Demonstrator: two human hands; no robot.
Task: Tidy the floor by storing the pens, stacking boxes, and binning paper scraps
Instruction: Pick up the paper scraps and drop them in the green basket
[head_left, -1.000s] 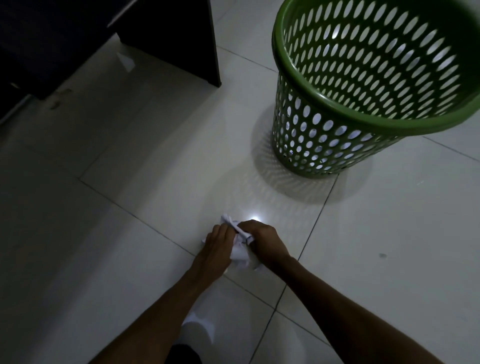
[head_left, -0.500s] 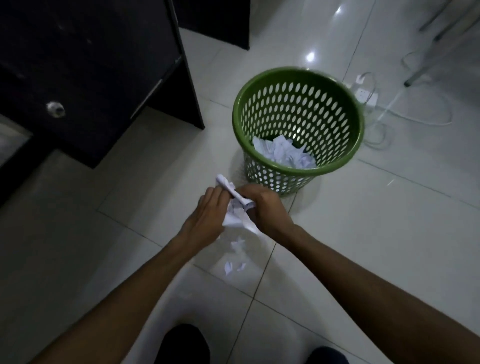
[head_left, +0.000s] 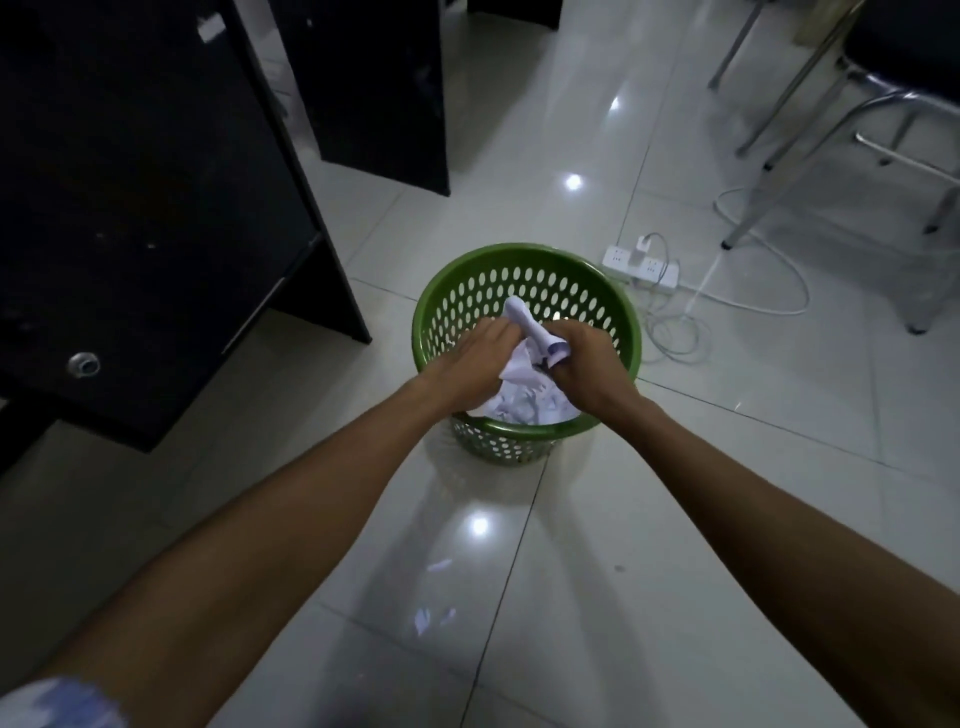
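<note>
White paper wad (head_left: 530, 343) | both hands' grip closed on it | above green bin (head_left: 441, 312)

I see both hands held over the green perforated wastebasket (head_left: 524, 280), which stands on the pale tiled floor (head_left: 675, 519). The left hand (head_left: 467, 364) and right hand (head_left: 592, 369) together clutch a bunch of crumpled white paper (head_left: 530, 338), a twisted end poking up toward twelve o'clock. More paper scraps (head_left: 524, 408) lie inside the basket. A few small scraps (head_left: 431, 616) rest on the floor at six o'clock. At two o'clock from the basket lies a white power strip (head_left: 641, 267) with looping cables. A dark desk (head_left: 130, 208) fills ten o'clock.
</note>
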